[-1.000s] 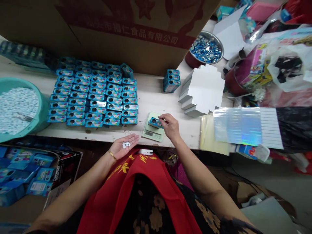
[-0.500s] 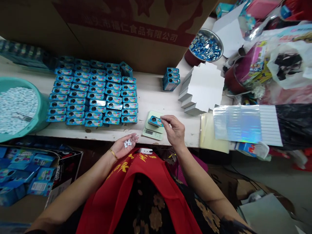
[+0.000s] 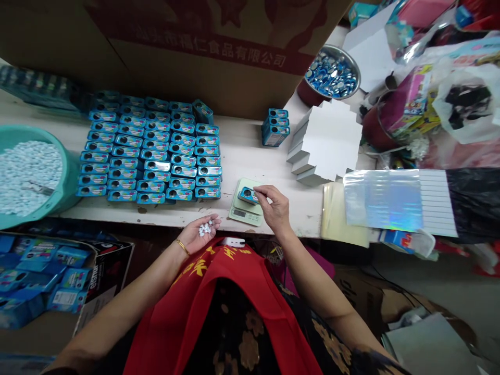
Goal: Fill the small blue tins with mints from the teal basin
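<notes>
My left hand [image 3: 197,233] is held palm up at the table's front edge, cupping a small heap of white tablets [image 3: 204,229]. A blue tin [image 3: 246,195] with a dark round opening in its top is on the pale green digital scale [image 3: 245,214]. Over the right end of this tin, the thumb and fingertips of my right hand [image 3: 276,209] are pinched together. They cover part of the tin; whether they grip it or hold something small is hidden.
Rows of blue tins [image 3: 150,151] stand left of the scale, beside a green tub [image 3: 66,177] of white tablets. To the right are a few stacked tins [image 3: 276,127], white cartons [image 3: 330,138] and plastic sheets [image 3: 385,198]. A big cardboard box [image 3: 187,67] walls off the back.
My right hand's pinched fingers have shifted slightly left over the tin. My left hand stays nearly still with the tablets in its palm.
</notes>
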`<state>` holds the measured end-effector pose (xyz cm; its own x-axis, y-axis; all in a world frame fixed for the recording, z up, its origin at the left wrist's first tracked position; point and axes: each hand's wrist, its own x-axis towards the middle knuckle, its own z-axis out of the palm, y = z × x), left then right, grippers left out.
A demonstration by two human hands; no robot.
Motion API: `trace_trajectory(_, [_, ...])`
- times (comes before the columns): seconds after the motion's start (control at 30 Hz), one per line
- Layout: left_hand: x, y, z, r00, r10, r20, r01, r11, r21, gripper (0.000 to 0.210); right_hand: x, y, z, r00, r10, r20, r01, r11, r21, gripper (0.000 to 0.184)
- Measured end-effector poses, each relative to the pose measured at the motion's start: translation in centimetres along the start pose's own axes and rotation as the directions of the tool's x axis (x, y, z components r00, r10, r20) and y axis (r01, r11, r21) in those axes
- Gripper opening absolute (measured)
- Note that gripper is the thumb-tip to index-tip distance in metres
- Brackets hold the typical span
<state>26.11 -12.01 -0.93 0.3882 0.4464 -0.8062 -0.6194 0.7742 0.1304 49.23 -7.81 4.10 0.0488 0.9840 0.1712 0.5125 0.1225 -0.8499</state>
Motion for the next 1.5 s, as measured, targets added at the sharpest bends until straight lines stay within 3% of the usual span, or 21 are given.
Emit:
trace_trajectory(0.13, [0.1, -0.1, 0.4, 1.000, -0.017, 0.023, 0.017, 1.000, -0.008, 0.020, -0.2, -0.5, 0.8, 0.999, -0.025, 0.046, 0.025, 1.000, 0.005, 0.017])
trace_trajectory(0.27, [0.9, 0.0, 2.0, 0.994, -0.041, 0.102, 0.042, 0.999, -0.004, 0.023, -0.7, -1.4, 1.6, 0.951, -0.172, 0.256, 0.176, 0.984, 0.008, 0.020])
trace_trajectory(0.33, [1.3, 0.1, 2.8, 0.991, -0.045, 0.122, 0.046, 0.999, -0.001, 0.025, -0.9, -0.9, 1.7, 0.933, -0.182, 0.309, 0.225, 0.968, -0.111, 0.034])
trace_trajectory(0.43, [1.1, 0.2, 3.3, 0.997, -0.020, 0.075, 0.019, 1.000, 0.012, 0.016, -1.0, 1.1, 1.2, 0.963, -0.064, 0.262, 0.175, 0.887, -0.427, 0.057])
trace_trajectory(0.53, [0.4, 0.6, 2.4, 0.999, -0.012, 0.042, 0.012, 1.000, -0.011, 0.010, 0.3, 3.9, 0.9, 0.956, 0.005, 0.292, 0.160, 0.827, -0.539, 0.043])
trace_trajectory(0.7, [-1.0, 1.5, -0.6, 0.994, 0.088, -0.060, -0.092, 0.993, -0.071, 0.008, 8.4, 6.1, 2.5, 0.966, -0.068, 0.249, 0.200, 0.807, -0.555, 0.035])
trace_trajectory(0.9, [-2.6, 1.9, -2.3, 0.954, 0.185, -0.238, -0.228, 0.959, -0.170, 0.009, 20.6, 5.1, 8.8, 0.951, 0.112, 0.287, 0.110, 0.746, -0.657, 0.038])
trace_trajectory(1.0, [-2.7, 1.8, -2.5, 0.931, 0.194, -0.310, -0.261, 0.946, -0.191, 0.010, 24.2, 4.9, 12.2, 0.941, 0.091, 0.326, 0.145, 0.762, -0.631, 0.039])
trace_trajectory(1.1, [-2.5, 1.8, -2.7, 0.921, 0.186, -0.343, -0.263, 0.946, -0.191, 0.012, 25.7, 5.1, 13.6, 0.923, 0.057, 0.381, 0.198, 0.779, -0.595, 0.040])
trace_trajectory(1.17, [-2.2, 2.0, -3.0, 0.922, 0.182, -0.342, -0.256, 0.949, -0.186, 0.012, 25.5, 5.8, 12.5, 0.925, 0.031, 0.379, 0.215, 0.780, -0.588, 0.042])
trace_trajectory(1.23, [-2.1, 2.2, -3.4, 0.924, 0.179, -0.338, -0.250, 0.951, -0.180, 0.013, 24.5, 7.0, 9.7, 0.951, 0.025, 0.307, 0.179, 0.766, -0.618, 0.041])
trace_trajectory(1.37, [-1.8, 2.5, -3.9, 0.929, 0.168, -0.330, -0.235, 0.957, -0.173, 0.013, 21.5, 10.5, 2.6, 0.999, 0.046, -0.024, -0.048, 0.631, -0.774, 0.035])
trace_trajectory(1.5, [-1.3, 2.4, -2.8, 0.933, 0.166, -0.319, -0.222, 0.964, -0.149, 0.011, 20.5, 13.0, -0.7, 0.995, -0.018, 0.098, 0.093, 0.514, -0.853, 0.026])
